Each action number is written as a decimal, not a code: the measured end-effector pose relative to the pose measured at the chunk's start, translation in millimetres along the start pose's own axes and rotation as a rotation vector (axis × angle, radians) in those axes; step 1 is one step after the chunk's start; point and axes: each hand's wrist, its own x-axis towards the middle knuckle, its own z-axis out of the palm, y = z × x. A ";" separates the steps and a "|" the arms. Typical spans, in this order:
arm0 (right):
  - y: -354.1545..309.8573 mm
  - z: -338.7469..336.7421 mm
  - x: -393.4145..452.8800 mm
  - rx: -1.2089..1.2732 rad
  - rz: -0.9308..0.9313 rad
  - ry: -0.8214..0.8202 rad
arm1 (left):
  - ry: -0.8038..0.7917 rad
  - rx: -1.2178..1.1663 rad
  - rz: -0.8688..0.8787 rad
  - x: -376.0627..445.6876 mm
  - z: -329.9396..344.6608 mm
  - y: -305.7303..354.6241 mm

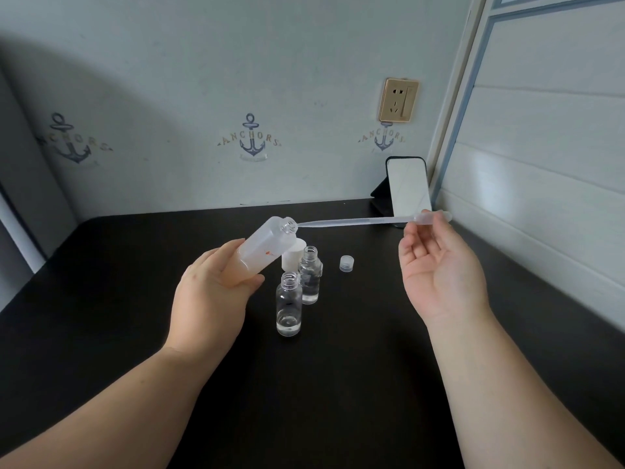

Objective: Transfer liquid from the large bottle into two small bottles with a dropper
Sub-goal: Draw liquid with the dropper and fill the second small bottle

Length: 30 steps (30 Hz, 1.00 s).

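Large bottle [262, 250]: uncapped, tilted with its mouth toward the right, lifted above the black table [101, 299].
Left hand [211, 292]: fingers wrapped round the bottle's lower body.
Dropper [355, 221]: nearly level, tip at the bottle's mouth.
Right hand [439, 265]: palm up, fingertips pinching the dropper's bulb.
Small bottles [288, 304]: two, upright, open, just beside each other under the large bottle.
Caps: white cap [293, 254] behind them, clear cap [346, 263] to the right.

We can read the word "ANCHORS" three times on the pale blue-grey wallpaper wall [203, 79], each across a dark blue anchor picture [252, 137]. The frosted plastic big bottle [260, 247] has a tiny orange mark, too small to read.
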 end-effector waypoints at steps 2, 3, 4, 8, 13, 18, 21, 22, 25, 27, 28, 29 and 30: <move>-0.4 -0.3 0.5 0.049 0.009 0.030 | -0.025 -0.036 -0.028 -0.2 -0.1 0.8; -0.5 -0.5 1.2 0.073 0.010 0.046 | -0.042 -0.059 -0.044 -0.4 -0.2 1.1; -0.7 -0.7 1.8 0.091 0.009 0.060 | -0.055 -0.080 -0.057 -0.6 -0.5 2.0; -1.2 -1.0 3.0 0.103 0.003 0.067 | -0.065 -0.120 -0.102 -2.5 -0.6 5.6; -0.4 -0.3 3.1 0.043 0.010 0.033 | -0.080 -0.114 -0.150 -1.7 1.2 5.7; 0.8 -0.3 2.7 -0.035 -0.004 0.002 | -0.104 -0.137 -0.152 -2.3 1.8 5.4; 0.9 -0.7 2.8 -0.041 -0.007 -0.003 | -0.118 -0.133 -0.153 -1.8 1.8 5.2; 1.3 -0.9 2.9 -0.045 -0.008 -0.005 | -0.122 -0.134 -0.150 -1.6 1.7 4.5; 2.7 -0.7 3.4 -0.068 -0.014 -0.018 | -0.131 -0.140 -0.147 -0.5 2.2 3.1; 2.7 -0.6 3.4 -0.075 -0.017 -0.030 | -0.142 -0.142 -0.146 -0.5 2.0 4.4; 2.7 -0.7 3.4 -0.078 -0.018 -0.036 | -0.151 -0.144 -0.144 -0.7 1.4 5.5; 2.6 -1.0 3.4 -0.082 -0.021 -0.044 | -0.165 -0.151 -0.143 -1.6 0.2 6.6; 2.4 -1.2 3.4 -0.086 -0.024 -0.054 | -0.185 -0.166 -0.143 -3.3 -1.3 7.3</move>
